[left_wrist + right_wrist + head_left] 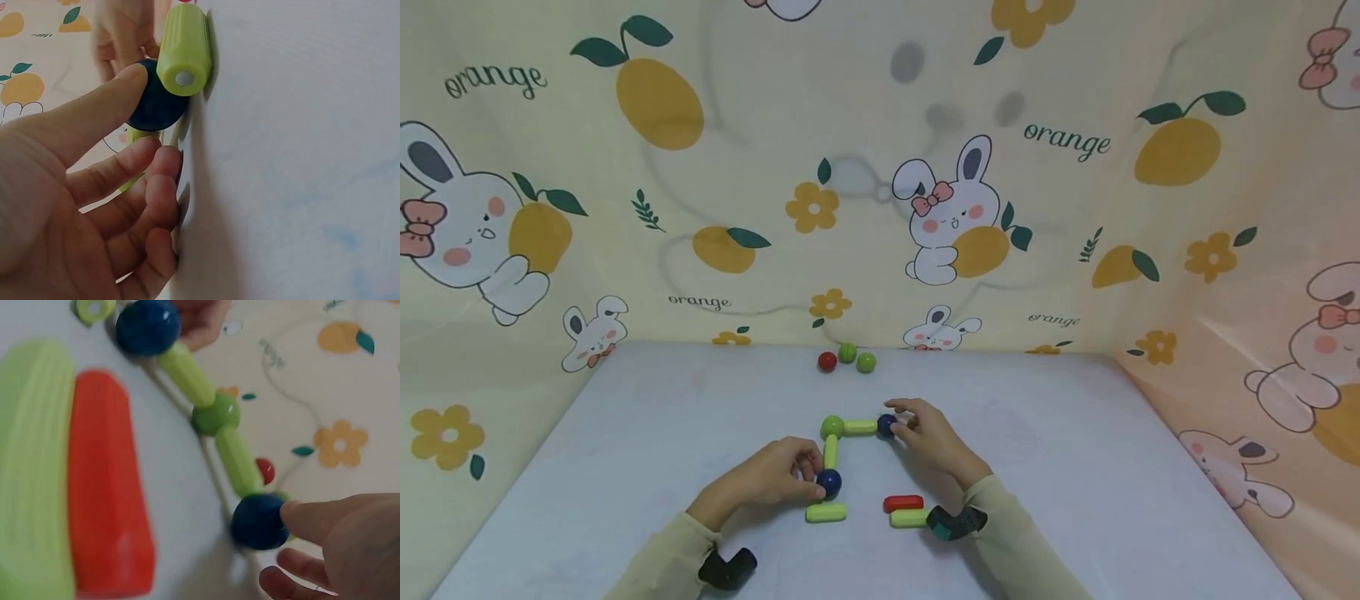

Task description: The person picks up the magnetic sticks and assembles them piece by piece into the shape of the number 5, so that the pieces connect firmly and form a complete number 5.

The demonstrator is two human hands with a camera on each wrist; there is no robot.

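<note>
The left arm reaches in from the lower left, its pale sleeve (662, 558) ending at the wrist, and the left hand (765, 475) bends inward; its thumb and forefinger pinch the near blue ball (829, 483), the other fingers curling loosely beneath; the right arm slants in from the other side, and the right hand (936, 443) reaches farther over the table (700, 400), thumb touching the far blue ball (887, 427) while the forefinger stretches past its far side; whether that finger grips it too, I cannot tell.

Between the hands runs an L-shaped chain; from the near blue ball a lime stick (831, 452) leads to a green ball (832, 427) at the corner, and a second lime stick (861, 427) goes across to the far blue ball.

Just beside the near ball, on the person's side, lies a loose lime stick (826, 513); a red stick (903, 503) and another lime stick (908, 519) lie side by side near the right wrist; a red ball (827, 362) and two green balls (866, 362) sit well beyond, by the patterned cloth (865, 267).
</note>
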